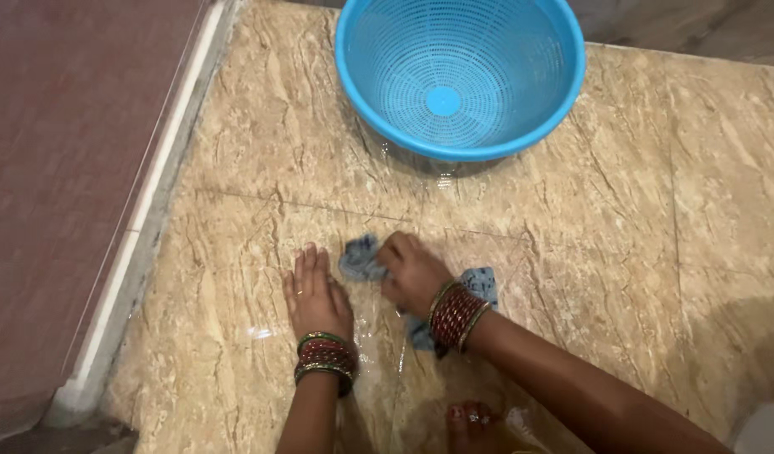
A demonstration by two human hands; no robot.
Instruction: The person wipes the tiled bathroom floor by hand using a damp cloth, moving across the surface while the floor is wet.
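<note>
We are crouched over a wet marble floor (572,252), looking straight down at our own two hands. The right hand (410,273) is closed around a bunched blue-grey cloth (361,259), knuckles up and fingers curled over the wad; the bunching gives us a firm grip and a thick pad to press onto the stone. More of the cloth trails back under the wrist and shows again just past the red bangles (456,315) (the same piece, as far as we can tell, though the forearm hides the join). So the cloth lies on the floor at the middle of the view, partly in and partly under that hand.

The left hand (315,294) holds nothing. It is spread flat, fingers together and pointing away from us, palm on the floor just beside the cloth, likely placed there to take our weight while we lean forward. It wears a matching stack of red and green bangles at the wrist, and a ring on one finger.

A film of water shines on the tiles around both hands. Beyond them, well apart from the cloth, a blue perforated basket (459,76) stands upright and empty. To the left a pale raised threshold (143,227) edges a darker reddish floor. At the bottom of the view the toes of one foot (471,418) show, close under the right forearm.
</note>
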